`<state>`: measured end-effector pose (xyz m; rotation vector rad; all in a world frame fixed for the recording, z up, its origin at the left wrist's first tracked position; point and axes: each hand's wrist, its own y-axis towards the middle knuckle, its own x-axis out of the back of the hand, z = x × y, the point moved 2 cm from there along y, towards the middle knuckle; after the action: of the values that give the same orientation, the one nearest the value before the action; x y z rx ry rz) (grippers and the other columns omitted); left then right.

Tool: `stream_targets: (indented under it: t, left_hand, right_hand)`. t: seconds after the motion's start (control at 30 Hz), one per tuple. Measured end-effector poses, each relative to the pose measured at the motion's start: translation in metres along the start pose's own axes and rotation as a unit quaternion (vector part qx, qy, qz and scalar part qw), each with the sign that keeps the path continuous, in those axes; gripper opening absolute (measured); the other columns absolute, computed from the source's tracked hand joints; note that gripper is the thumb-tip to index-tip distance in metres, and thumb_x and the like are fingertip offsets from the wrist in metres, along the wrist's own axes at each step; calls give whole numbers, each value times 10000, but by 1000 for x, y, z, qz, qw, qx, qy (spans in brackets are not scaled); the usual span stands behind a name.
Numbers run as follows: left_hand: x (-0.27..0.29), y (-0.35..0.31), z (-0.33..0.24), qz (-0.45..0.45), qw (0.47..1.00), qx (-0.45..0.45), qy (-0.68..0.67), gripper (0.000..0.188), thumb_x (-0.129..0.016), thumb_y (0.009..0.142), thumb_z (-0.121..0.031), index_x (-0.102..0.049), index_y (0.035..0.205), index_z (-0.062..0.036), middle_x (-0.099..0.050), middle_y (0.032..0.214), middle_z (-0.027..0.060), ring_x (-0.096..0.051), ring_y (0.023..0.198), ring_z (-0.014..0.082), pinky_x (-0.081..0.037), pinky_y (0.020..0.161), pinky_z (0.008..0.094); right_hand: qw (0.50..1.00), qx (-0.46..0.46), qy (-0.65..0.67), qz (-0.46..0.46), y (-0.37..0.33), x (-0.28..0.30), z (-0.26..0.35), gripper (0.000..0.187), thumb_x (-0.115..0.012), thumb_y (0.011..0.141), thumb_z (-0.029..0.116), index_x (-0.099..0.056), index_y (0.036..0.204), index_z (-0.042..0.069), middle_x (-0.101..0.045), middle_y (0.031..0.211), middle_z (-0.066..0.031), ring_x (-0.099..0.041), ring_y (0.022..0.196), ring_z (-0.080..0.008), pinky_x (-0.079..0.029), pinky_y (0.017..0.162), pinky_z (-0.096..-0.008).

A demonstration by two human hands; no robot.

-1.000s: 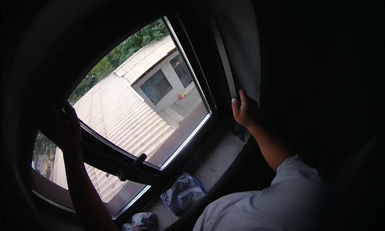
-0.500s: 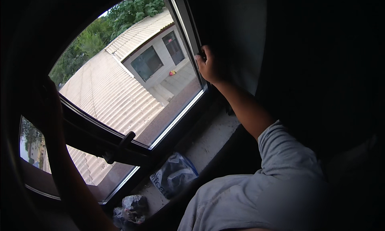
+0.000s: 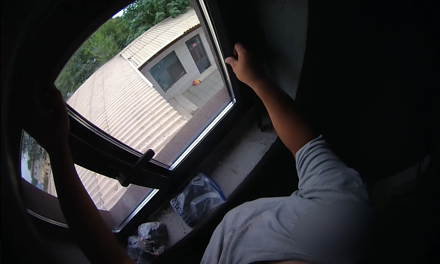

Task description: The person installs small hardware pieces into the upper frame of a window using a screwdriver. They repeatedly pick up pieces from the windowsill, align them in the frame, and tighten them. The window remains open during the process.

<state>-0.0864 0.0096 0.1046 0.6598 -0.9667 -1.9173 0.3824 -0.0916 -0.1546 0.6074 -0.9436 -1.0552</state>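
A dark-framed window (image 3: 201,134) fills the left and middle of the view. At its right side, my right hand (image 3: 245,66) is beside the dark frame. Its thumb points left, apart from the partly curled fingers, and nothing is visible in the gap. Whether the fingers touch the frame is hard to make out. My left hand (image 3: 56,115) is raised at the far left, against the frame's dark left part. Deep shadow hides its fingers. Between my arms, a dark window handle (image 3: 137,167) sticks out from the frame bar.
On the pale, dusty sill (image 3: 243,156) lie a clear plastic bag (image 3: 199,199) with dark print and a crumpled clear wrapping (image 3: 150,239) with something dark inside. Outside are a corrugated roof (image 3: 123,108), a low building (image 3: 178,64) and trees (image 3: 153,12). A grey wall (image 3: 279,48) adjoins the window.
My right hand has shifted slightly up and right, its thumb and fingers spreading. The grey strip along the window's right side has narrowed and darkened. My left arm is nearly unchanged.
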Motion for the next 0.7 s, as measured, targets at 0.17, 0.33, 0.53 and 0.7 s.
stream_targets:
  t: [0.17,0.33,0.53,0.7]
  left_hand:
    - [2,3,11,-16,997,-64,45,379,-710,969,-319,-653,1268,-94,-719,895,46,-579,543,66,-446,459,213]
    - [-20,-31,37,52,995,-10,88,352,-697,980,-309,-665,1252,-88,-735,950,52,-607,613,78,-486,527,234]
    - [-16,-37,26,86,992,-16,94,346,-731,953,-333,-696,1154,-54,-731,982,80,-710,844,171,-583,731,321]
    - [0,-26,32,129,981,60,132,378,-732,952,-298,-657,1221,-43,-714,1083,97,-713,921,204,-589,803,336]
  right_hand:
    - [995,-10,-63,74,10,10,9,487,-807,868,293,-599,1158,-39,-711,937,-224,-723,849,-353,-586,716,-411]
    - [974,-37,-128,183,19,29,20,568,-772,901,340,-578,1239,-72,-716,996,-234,-727,906,-347,-592,782,-420]
    - [970,-71,-100,210,23,31,21,590,-748,918,354,-568,1286,-70,-708,1065,-246,-717,975,-352,-588,832,-429]
    - [959,-70,-96,258,35,42,44,547,-766,905,327,-598,1245,-68,-704,1106,-249,-702,1042,-350,-580,875,-433]
